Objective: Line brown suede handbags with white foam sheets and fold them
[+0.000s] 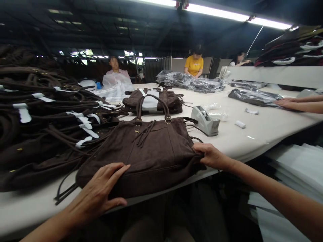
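Observation:
A dark brown handbag (151, 148) lies flat at the table's near edge, its two handles pointing away from me and a tied cord on its upper side. My left hand (101, 190) rests on the bag's lower left part, thumb apart from the fingers. At the right side of the bag, my right hand (208, 155) has its fingers closed on the edge, bunching the material. Just beyond lies a second brown handbag (171, 101) with a white paper band (150, 101) round its middle.
Brown bags (37, 134) with white paper strips are heaped at left. A grey tape dispenser (205, 121) stands right of the handbag. Plastic-wrapped bags (254, 95) lie farther off, one under another person's hands (290, 102). White sheets (300, 168) are stacked below at right. Several people work behind.

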Demonstrator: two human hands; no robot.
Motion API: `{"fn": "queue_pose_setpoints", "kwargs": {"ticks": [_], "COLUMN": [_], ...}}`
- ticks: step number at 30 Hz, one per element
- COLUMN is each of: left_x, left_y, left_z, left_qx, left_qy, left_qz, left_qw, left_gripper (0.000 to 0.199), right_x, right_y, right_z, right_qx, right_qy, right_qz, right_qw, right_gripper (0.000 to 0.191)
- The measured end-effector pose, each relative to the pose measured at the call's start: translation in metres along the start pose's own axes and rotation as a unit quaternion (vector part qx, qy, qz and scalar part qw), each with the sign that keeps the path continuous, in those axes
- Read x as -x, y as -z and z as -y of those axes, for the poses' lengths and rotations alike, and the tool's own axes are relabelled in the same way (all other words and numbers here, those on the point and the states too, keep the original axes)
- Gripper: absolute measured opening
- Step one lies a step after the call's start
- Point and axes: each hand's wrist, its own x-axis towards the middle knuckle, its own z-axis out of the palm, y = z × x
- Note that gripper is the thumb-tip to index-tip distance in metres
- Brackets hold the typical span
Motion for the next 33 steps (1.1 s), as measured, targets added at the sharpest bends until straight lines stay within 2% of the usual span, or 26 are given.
{"fn": "queue_pose_setpoints", "kwargs": {"ticks": [3, 6, 8, 10, 12, 14, 16, 18, 21, 24, 27, 31, 33], "left_x": [0.001, -0.005, -0.015, -0.029, -0.043, -0.053, -0.056, -0.056, -0.055, -0.059, -0.061, -0.053, -0.046], "left_y": [-0.005, -0.01, -0.006, 0.003, 0.016, 0.028, 0.037, 0.041, 0.04, 0.032, 0.023, 0.022, 0.021], "left_z": [-0.005, -0.005, -0.001, 0.004, 0.008, 0.01, 0.009, 0.005, -0.001, -0.004, -0.004, -0.009, -0.015], "left_qx": [-0.015, 0.0, 0.034, 0.09, 0.146, 0.183, 0.198, 0.204, 0.188, 0.129, 0.105, 0.166, 0.14], "left_qy": [0.012, 0.009, 0.008, 0.012, 0.024, 0.035, 0.032, 0.02, -0.001, 0.012, 0.042, 0.044, 0.045], "left_qz": [-0.051, -0.063, -0.041, 0.02, 0.093, 0.136, 0.134, 0.119, 0.103, 0.076, 0.064, 0.113, 0.105], "left_qw": [0.999, 0.998, 0.999, 0.996, 0.985, 0.973, 0.97, 0.972, 0.977, 0.989, 0.992, 0.979, 0.983], "left_gripper": [0.06, 0.03, 0.021, 0.015, 0.015, 0.018, 0.021, 0.024, 0.028, 0.035, 0.037, 0.023, 0.039], "right_x": [-0.001, -0.002, -0.006, -0.011, -0.017, -0.019, -0.016, -0.007, 0.008, 0.016, 0.017, 0.01, 0.004], "right_y": [0.005, 0.01, 0.015, 0.02, 0.027, 0.033, 0.035, 0.03, 0.009, -0.019, -0.034, -0.028, -0.023], "right_z": [-0.003, -0.003, -0.002, -0.001, 0.002, 0.01, 0.023, 0.037, 0.054, 0.062, 0.063, 0.059, 0.054], "right_qx": [-0.004, -0.016, -0.032, -0.06, -0.074, -0.038, 0.037, 0.109, 0.191, 0.254, 0.283, 0.276, 0.249], "right_qy": [-0.039, -0.05, -0.054, -0.072, -0.1, -0.109, -0.071, -0.011, 0.042, 0.062, 0.077, 0.059, 0.033], "right_qz": [-0.008, 0.003, 0.022, 0.052, 0.084, 0.104, 0.109, 0.106, 0.052, 0.004, 0.021, 0.035, 0.039], "right_qw": [0.999, 0.999, 0.998, 0.994, 0.989, 0.988, 0.991, 0.988, 0.979, 0.965, 0.956, 0.959, 0.967], "right_gripper": [0.039, 0.022, 0.024, 0.031, 0.031, 0.032, 0.041, 0.061, 0.085, 0.074, 0.055, 0.043, 0.038]}}
